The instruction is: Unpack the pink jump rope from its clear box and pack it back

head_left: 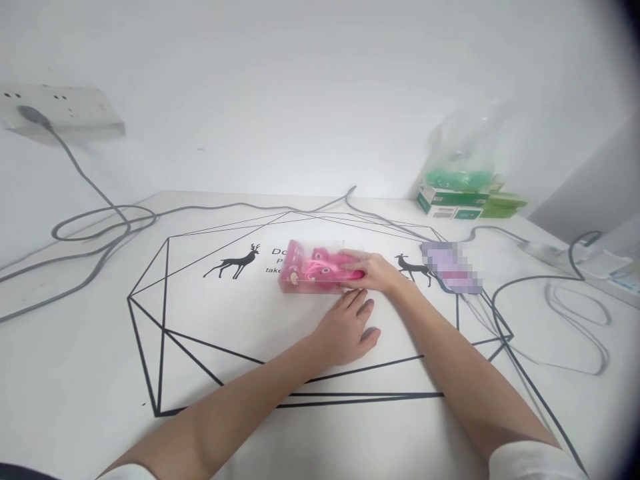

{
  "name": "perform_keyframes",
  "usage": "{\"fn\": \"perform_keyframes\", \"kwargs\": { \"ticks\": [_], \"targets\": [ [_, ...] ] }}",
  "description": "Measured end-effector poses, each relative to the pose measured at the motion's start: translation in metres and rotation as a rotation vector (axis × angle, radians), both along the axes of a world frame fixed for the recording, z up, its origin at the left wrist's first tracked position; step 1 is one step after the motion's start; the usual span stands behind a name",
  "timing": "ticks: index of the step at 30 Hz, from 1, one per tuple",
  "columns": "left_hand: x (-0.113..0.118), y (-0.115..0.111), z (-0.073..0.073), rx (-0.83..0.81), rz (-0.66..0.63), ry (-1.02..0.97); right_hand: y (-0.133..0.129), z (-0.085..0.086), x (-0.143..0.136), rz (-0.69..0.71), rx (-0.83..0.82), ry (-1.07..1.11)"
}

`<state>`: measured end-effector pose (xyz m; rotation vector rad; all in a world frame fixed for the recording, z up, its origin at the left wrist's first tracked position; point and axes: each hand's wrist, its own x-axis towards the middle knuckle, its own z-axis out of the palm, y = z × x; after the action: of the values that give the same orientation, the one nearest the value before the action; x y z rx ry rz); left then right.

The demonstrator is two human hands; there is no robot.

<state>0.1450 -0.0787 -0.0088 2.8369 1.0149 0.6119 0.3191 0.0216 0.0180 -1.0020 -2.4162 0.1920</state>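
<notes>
A clear-windowed pink box (295,270) lies on the white tabletop with bright pink items visible inside. My right hand (367,270) is at the right end of the box, its thumb and fingers around that end. Just below the box's lower right corner, my left hand (347,328) rests palm down with its fingers apart and nothing in it. Its fingertips are close to my right hand; whether they touch the box cannot be told.
A phone with a blurred screen (453,267) lies right of my hands. Grey cables (105,260) run along the left and back. Green-and-white boxes (453,200) under a plastic bag (460,157) stand at the back right. A wall socket (75,110) is at upper left.
</notes>
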Motion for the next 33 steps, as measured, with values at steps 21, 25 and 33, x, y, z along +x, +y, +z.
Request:
{"fn": "perform_keyframes", "kwargs": {
  "ticks": [21, 25, 33],
  "targets": [
    [0.001, 0.001, 0.001, -0.003, -0.010, 0.004, -0.001, 0.006, -0.002, -0.036, -0.095, -0.046],
    [0.001, 0.001, 0.002, 0.003, -0.020, -0.012, -0.003, 0.009, -0.009, -0.089, -0.133, -0.115],
    [0.000, 0.001, 0.004, -0.012, -0.017, -0.001, 0.000, 0.013, -0.006, -0.014, -0.133, -0.041]
  ]
}}
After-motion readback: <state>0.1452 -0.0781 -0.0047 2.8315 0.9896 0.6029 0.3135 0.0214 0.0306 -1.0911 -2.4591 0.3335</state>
